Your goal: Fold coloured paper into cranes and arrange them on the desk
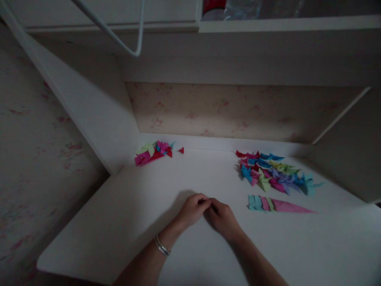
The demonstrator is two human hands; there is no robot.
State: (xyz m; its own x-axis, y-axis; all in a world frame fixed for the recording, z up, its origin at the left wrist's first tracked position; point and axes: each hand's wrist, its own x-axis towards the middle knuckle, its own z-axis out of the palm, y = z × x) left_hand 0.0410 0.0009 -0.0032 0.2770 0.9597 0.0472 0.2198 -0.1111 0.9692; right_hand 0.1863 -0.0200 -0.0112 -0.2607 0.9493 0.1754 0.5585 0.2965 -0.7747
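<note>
My left hand [194, 209] and my right hand [222, 216] meet at the fingertips, low over the middle of the white desk. The fingers of both are curled and pinched together. Whatever lies between them, if anything, is hidden. To the right of my right hand is a row of overlapping folded paper pieces [278, 204] in teal, pink and green, ending in a long pink point. Beyond that row lies a larger group of folded paper shapes [269, 172] in many colours. At the back left sits a smaller heap of folded paper [151, 153], mostly magenta, red and pale green.
A small red paper piece [181, 150] lies apart near the back edge of the white desk [119, 222]. Side panels and a shelf [253, 47] enclose the desk. A white bent rod [131, 51] hangs at the upper left.
</note>
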